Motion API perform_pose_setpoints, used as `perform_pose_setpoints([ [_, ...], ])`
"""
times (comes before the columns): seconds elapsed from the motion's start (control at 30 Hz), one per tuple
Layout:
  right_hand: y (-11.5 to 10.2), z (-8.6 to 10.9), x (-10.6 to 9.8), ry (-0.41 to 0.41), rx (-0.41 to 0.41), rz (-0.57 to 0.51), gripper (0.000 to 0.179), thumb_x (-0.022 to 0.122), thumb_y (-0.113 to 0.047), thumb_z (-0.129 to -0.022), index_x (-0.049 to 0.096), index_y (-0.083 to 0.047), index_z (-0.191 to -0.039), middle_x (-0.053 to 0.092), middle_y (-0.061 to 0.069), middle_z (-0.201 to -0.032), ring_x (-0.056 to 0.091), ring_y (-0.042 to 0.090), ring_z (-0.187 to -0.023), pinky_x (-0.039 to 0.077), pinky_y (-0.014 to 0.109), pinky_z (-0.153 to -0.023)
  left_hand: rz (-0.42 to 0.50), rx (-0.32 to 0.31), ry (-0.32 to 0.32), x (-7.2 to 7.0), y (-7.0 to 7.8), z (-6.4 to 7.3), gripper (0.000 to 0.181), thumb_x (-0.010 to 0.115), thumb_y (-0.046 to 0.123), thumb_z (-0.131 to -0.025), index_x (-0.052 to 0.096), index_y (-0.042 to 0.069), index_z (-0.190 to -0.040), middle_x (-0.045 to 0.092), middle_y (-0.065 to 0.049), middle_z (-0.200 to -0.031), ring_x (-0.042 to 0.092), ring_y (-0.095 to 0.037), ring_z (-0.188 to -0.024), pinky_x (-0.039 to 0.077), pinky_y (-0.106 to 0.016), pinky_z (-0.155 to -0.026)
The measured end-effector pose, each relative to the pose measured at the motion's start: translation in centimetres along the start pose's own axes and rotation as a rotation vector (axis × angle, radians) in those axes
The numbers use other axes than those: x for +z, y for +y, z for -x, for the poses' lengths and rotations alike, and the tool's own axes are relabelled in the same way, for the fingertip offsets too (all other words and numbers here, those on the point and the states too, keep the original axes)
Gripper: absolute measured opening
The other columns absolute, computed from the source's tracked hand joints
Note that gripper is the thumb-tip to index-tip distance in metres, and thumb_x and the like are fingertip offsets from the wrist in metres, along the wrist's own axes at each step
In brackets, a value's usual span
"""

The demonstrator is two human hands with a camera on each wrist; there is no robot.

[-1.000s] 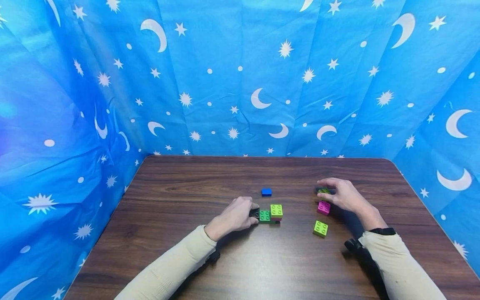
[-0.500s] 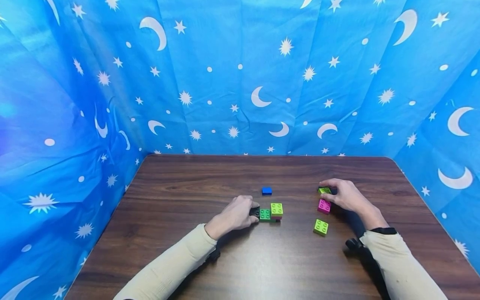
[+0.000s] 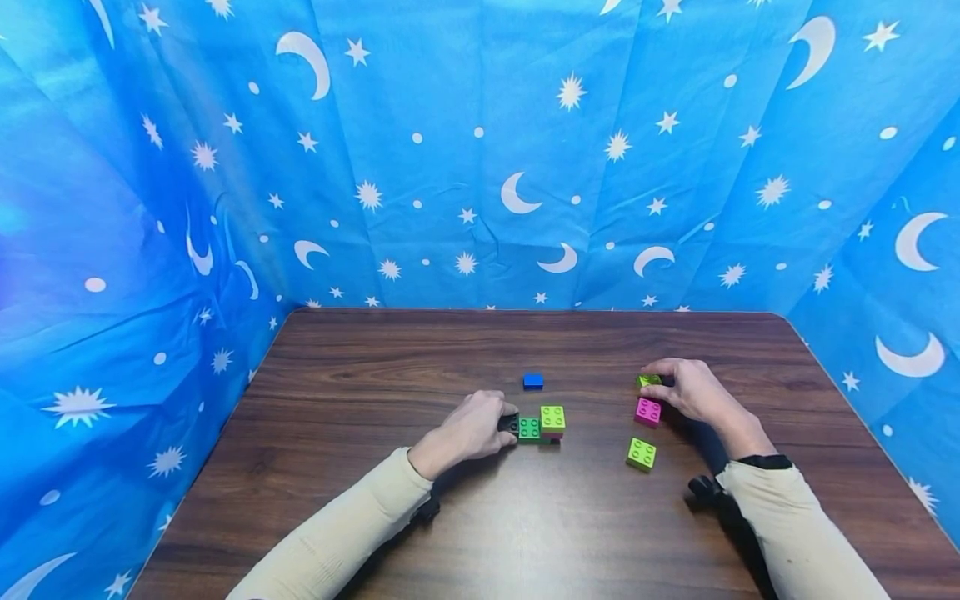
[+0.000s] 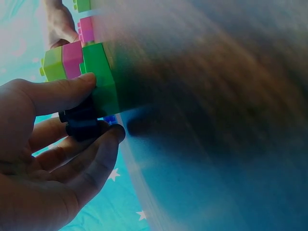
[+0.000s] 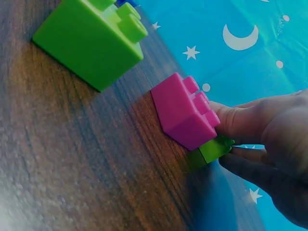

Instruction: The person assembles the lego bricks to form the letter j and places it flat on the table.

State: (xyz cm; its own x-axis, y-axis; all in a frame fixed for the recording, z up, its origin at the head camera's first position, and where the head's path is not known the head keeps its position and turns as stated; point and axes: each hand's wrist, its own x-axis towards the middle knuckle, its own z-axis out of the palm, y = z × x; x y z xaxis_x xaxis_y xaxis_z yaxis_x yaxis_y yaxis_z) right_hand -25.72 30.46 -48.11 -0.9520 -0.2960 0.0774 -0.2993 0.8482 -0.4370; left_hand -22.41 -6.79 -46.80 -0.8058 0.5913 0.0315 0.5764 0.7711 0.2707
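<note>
My left hand (image 3: 472,427) grips the left end of a joined group of toy building bricks, with thumb and fingers around a black brick (image 4: 82,119). Beside the black brick runs a green brick (image 3: 529,428). On its right end a lime brick (image 3: 552,417) sits on top of a pink one (image 4: 72,58). Over on the right, my right hand (image 3: 697,390) pinches a second lime brick (image 3: 649,380) between thumb and fingertips, mostly covered by them. Just in front of that thumb stands a loose pink brick (image 3: 648,411), studs up.
Another lime brick (image 3: 641,454) lies nearer on the wooden table (image 3: 360,358), in front of the loose pink one. A small blue brick (image 3: 533,381) lies behind the joined bricks. A blue curtain (image 3: 450,100) with moons and stars stands around the table's back and sides.
My right hand has shifted slightly to the right, and its fingers have settled around the far lime brick. The left hand and the joined bricks stay in place.
</note>
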Motion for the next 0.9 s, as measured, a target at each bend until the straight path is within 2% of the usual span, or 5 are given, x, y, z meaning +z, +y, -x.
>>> perform_pose_setpoints([
  [0.23,-0.10,0.03,0.06,0.021,-0.056,0.028,0.031,0.073,-0.014,-0.087,0.070,-0.001,-0.115,0.067,0.023,-0.117,0.060,0.044,-0.112,0.046,0.058,-0.094,0.012,-0.011,-0.006,-0.06,-0.04,-0.03,0.048,0.080,0.029,-0.080,0.068,0.009,-0.122,0.069,-0.003,-0.110,0.066,-0.018,-0.100,0.053,-0.031,-0.090],
  [0.57,-0.20,0.06,-0.16,0.006,-0.103,0.074,0.032,0.072,-0.007,-0.086,0.068,0.002,-0.116,0.067,0.023,-0.116,0.061,0.043,-0.110,0.047,0.056,-0.093,0.033,-0.041,-0.033,-0.14,0.04,-0.04,0.049,0.078,0.029,-0.082,0.067,0.009,-0.124,0.068,-0.004,-0.113,0.064,-0.017,-0.101,0.054,-0.031,-0.087],
  [0.9,-0.11,0.06,-0.12,-0.006,-0.060,0.061,0.032,0.071,-0.006,-0.087,0.068,0.000,-0.118,0.065,0.024,-0.119,0.058,0.045,-0.114,0.044,0.059,-0.095,0.026,-0.031,-0.033,-0.08,0.02,-0.04,0.049,0.077,0.030,-0.083,0.067,0.009,-0.125,0.068,-0.005,-0.115,0.063,-0.020,-0.106,0.053,-0.032,-0.089],
])
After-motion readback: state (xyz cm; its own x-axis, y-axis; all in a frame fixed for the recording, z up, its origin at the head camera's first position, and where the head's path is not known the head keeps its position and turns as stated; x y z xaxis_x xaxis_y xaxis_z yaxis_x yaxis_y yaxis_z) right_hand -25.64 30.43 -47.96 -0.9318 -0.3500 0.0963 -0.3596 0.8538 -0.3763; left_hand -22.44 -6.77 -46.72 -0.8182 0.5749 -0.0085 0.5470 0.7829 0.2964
